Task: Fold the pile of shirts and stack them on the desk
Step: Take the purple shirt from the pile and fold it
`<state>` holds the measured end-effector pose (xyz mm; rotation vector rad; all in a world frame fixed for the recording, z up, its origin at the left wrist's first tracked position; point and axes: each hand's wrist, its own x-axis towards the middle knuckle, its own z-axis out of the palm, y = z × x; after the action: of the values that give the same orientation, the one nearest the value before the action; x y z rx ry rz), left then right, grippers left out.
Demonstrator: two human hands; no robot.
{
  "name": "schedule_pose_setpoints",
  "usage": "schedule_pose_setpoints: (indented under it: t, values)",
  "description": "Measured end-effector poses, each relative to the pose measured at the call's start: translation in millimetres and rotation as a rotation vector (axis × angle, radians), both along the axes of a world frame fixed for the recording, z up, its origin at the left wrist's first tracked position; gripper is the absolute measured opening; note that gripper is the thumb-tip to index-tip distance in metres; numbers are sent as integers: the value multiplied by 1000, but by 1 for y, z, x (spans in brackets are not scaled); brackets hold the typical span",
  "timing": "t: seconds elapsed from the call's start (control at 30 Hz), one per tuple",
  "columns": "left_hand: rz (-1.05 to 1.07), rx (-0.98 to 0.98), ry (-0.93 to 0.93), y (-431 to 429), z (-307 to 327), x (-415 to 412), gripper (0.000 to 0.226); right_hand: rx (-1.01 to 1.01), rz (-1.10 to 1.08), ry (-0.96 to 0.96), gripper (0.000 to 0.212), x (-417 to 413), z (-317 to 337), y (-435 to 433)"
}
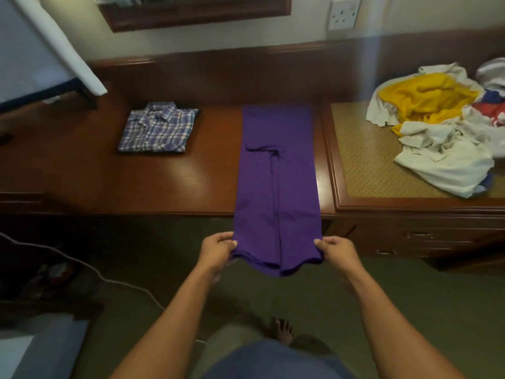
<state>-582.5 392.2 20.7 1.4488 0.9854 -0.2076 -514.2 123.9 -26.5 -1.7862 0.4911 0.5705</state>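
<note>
purple shirt [277,170]: lies lengthwise on the desk [191,173], sides already folded in to a narrow strip, collar end far, hem end hanging past the near edge
left hand [218,248]: fingers and thumb curled, pinching the left hem corner
right hand [337,250]: likewise pinching the right hem corner
handling: thin, light, limp cloth; it sags wherever it is unsupported, so the hem droops in a curve between the two grips; nothing fragile, though the folded-in sides may slip apart if pulled unevenly
where to hold: the two hem corners, as now, with both layers caught in each pinch, keeping the strip taut across its width
step in hand: probably carrying the hem up toward the collar to halve the strip
plaid shirt [161,128]: folded, on the desk left of the purple one, well apart; likely the start of the stack
pile [442,127]: unfolded white, yellow and red clothes on the side cabinet [355,160] to the right
</note>
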Motion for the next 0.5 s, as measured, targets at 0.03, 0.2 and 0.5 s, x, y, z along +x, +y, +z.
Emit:
schedule_pose_setpoints:
  t: [0.03, 0.2, 0.5]
  values:
    - [23, -21, -14, 1, 6, 6, 23, 17, -32, -15, 5, 6, 10, 2]
    - [86, -89, -84, 8, 18, 42, 23, 131, -105, 15, 13, 38, 41, 11]
    - [138, -233, -135, 46, 22, 147, 15, 300, -247, 63, 7, 145, 63, 35]
